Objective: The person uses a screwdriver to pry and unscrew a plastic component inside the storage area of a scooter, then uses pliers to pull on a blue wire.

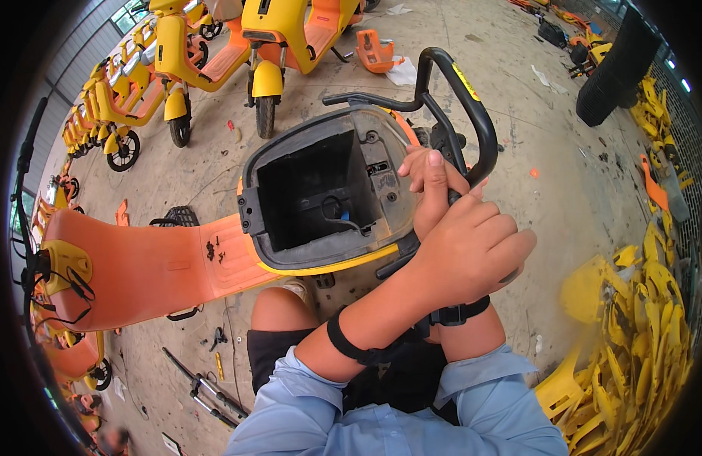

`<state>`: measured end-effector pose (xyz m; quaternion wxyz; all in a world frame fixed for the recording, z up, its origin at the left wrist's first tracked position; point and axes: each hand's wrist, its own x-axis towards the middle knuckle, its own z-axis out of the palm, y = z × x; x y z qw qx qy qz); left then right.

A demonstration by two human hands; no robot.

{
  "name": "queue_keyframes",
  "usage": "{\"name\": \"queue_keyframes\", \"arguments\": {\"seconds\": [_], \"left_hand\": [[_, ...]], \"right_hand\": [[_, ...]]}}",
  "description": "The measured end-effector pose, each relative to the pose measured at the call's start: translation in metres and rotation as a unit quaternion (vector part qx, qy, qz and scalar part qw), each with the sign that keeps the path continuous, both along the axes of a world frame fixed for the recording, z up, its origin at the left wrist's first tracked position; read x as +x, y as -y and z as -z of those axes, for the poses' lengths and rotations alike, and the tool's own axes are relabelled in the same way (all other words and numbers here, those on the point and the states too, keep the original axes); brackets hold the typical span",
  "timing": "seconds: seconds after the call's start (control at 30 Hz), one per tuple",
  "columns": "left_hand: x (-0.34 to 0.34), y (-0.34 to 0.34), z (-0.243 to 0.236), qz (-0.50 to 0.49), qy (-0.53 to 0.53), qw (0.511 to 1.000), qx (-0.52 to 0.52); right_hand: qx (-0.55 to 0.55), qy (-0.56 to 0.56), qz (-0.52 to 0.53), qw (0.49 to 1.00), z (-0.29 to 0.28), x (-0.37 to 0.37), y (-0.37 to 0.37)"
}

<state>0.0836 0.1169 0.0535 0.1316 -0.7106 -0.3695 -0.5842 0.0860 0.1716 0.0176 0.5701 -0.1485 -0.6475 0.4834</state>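
An orange and yellow electric scooter (169,266) stands before me, its black storage compartment (305,197) open, with a cable and a small blue part inside. My left forearm crosses over my right one. Beside the black tubular rear rack (484,133), my left hand (472,247) is closed in a fist; a bit of something dark shows at its lower edge, too small to name. Just beyond it, my right hand (431,182) is bent, thumb raised, at the compartment's right rim next to the rack. What its fingers hold is hidden. Black straps circle both forearms.
Yellow scooters (271,45) stand in rows at the far left. Yellow plastic panels (617,357) are piled at the right, near a black stack (617,72). An orange shell part (375,52) lies on the floor ahead; a black tubular part (203,387) lies at lower left.
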Motion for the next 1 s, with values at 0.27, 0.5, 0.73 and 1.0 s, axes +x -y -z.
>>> {"name": "queue_keyframes", "arguments": {"seconds": [0.27, 0.5, 0.73, 1.0], "left_hand": [[-0.004, 0.004, 0.001, 0.004, 0.005, 1.0, -0.02], [-0.003, 0.012, -0.006, -0.013, 0.007, 1.0, -0.017], [-0.01, -0.006, 0.003, -0.072, -0.011, 0.997, -0.003], [0.002, 0.034, -0.002, 0.065, -0.025, 0.997, -0.046]], "right_hand": [[-0.035, 0.009, -0.012, 0.999, -0.006, -0.001, 0.011], [-0.026, 0.045, -0.012, 0.999, -0.019, 0.008, 0.02], [0.019, 0.052, -0.04, 0.998, -0.038, 0.012, 0.018], [-0.085, 0.068, -0.019, 0.994, -0.014, 0.032, 0.038]]}}
